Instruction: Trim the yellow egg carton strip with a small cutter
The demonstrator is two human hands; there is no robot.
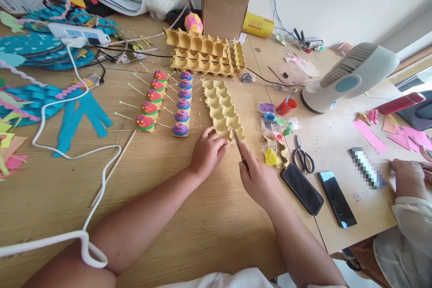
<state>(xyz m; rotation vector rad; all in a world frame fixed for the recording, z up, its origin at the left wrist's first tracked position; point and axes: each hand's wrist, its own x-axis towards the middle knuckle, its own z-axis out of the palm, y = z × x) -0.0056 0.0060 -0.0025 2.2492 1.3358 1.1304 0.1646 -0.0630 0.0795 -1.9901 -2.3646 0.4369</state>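
Observation:
A two-row strip of yellowish egg carton (pixel 220 104) lies in front of me, its cups facing up. My left hand (pixel 206 153) is closed on the carton's near left corner. In my right hand (pixel 258 174) is a craft knife (pixel 240 147), its blade touching the near end of the carton between the two rows. To the left stand painted egg-carton strips: one row of red and green bumps (pixel 153 96) with faces and green-tipped sticks, and one row of blue and purple bumps (pixel 184 104) with faces.
Stacked egg cartons (pixel 202 54) sit behind. To the right are clay packets (pixel 268 114), a red cup (pixel 286 105), scissors (pixel 303 155), two phones (pixel 302 189) and a fan (pixel 337 81). A white cable (pixel 77 153) loops at left. Another person's hand (pixel 410 177) rests at far right.

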